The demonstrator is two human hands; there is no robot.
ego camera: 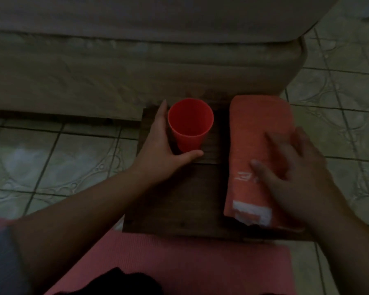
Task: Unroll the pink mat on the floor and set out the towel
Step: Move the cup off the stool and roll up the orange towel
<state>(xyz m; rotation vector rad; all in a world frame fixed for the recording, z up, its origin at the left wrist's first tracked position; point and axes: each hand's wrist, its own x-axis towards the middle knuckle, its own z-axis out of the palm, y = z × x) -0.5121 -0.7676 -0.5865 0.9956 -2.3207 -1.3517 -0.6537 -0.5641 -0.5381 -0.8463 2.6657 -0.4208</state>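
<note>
Left hand [166, 143] of mine curls round a red cup [190, 124], thumb at its base; right hand [296, 173] lies flat, fingers spread, on the folded orange towel [256, 128]. Both sit on a dark wooden board [179, 199] on the tiled floor [51, 158] before a sofa [115, 60]. Pink mat [200, 262] lies unrolled beneath me. Nothing shows inside the cup.

cup [190, 124] left of towel [258, 158], both on board [175, 199], mat [179, 260] nearer
</note>
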